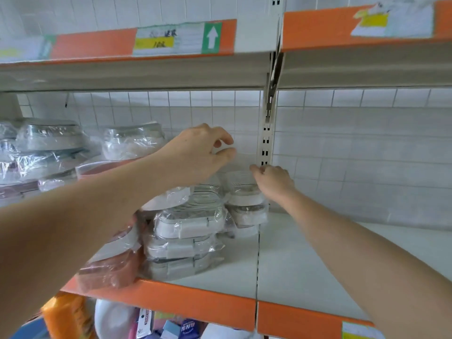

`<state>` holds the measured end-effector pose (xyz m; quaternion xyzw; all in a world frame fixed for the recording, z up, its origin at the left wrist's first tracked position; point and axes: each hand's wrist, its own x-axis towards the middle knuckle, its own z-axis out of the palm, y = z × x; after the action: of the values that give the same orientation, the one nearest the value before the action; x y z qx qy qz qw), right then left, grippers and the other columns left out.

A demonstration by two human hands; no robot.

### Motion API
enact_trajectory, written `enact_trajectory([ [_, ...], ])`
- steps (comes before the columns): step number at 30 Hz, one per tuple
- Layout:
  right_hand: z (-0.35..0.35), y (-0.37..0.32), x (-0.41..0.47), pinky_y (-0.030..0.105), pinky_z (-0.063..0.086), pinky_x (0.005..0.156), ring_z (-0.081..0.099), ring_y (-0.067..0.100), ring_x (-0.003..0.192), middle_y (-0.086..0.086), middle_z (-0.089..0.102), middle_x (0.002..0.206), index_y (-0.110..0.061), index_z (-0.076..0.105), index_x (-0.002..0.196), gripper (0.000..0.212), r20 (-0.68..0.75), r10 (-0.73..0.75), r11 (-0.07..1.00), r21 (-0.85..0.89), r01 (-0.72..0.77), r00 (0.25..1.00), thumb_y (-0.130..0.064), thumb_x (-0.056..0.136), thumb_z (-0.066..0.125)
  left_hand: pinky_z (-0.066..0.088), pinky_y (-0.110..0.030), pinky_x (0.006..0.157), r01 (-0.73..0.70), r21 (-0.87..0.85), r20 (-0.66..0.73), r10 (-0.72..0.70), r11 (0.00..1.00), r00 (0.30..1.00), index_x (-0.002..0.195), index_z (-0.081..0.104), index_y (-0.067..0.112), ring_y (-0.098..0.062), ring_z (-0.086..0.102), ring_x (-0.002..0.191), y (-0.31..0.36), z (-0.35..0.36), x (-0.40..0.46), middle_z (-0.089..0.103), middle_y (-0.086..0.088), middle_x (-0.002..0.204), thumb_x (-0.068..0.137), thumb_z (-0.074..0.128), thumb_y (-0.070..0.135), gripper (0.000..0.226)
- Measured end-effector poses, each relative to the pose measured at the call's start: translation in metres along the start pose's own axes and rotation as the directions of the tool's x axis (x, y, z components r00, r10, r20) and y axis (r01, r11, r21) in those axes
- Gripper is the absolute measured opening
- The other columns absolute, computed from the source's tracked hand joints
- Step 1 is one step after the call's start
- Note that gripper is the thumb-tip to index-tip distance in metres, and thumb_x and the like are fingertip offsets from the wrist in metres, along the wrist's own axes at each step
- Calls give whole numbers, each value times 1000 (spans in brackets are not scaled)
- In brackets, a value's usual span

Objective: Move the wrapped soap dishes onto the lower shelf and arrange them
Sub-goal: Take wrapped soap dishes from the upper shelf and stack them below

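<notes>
Head view showed your 2 hands over the dishes on the shelf (pixel 305 253). Your left hand (pixel 198 155) hovered above the front stack (pixel 186 241), fingers (pixel 226 154) loosely curled and holding nothing I could make out. Your right hand (pixel 274 182) sat at the top of the back stack (pixel 247 204) by the upright (pixel 266 143), fingers bent as if pinching the wrap, though I could not tell for sure.

Risks, as I judged them: slick wrap could have let a dish slide off either stack, and your left forearm lay close to the pink dish (pixel 110 270) overhanging the shelf's edge, so a nudge might have tipped it off.

Each clear bag held 1 dish; the front stack showed 3.
</notes>
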<state>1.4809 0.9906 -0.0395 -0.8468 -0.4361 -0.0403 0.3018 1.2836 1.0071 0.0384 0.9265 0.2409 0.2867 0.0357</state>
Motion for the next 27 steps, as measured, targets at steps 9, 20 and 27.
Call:
enact_trajectory([
  [9,-171,-51,-143,18,44,73,62,12,86,-4,69,92,-17,69,100,26,-11,-279,944,-188,272,960,-33,94,50,44,-17,62,-606,46,-365,578,794,730,104,63,22,-7,53,66,61,-68,-37,53,17,80,90,44,35,27],
  [20,-347,-42,-215,21,38,61,53,8,80,-18,53,71,-23,69,101,20,-438,-226,898,-440,12,870,-31,91,54,32,-23,76,-609,48,-409,572,792,711,125,51,28,-7,48,92,154,-114,10,47,10,108,88,41,47,44],
  [27,-404,31,-187,11,31,53,45,2,61,-15,51,72,-22,67,107,24,-459,-175,838,-534,-113,871,-32,93,50,42,-33,92,-509,144,-262,528,849,808,130,42,33,-15,54,102,222,-93,65,41,7,131,87,38,51,47],
])
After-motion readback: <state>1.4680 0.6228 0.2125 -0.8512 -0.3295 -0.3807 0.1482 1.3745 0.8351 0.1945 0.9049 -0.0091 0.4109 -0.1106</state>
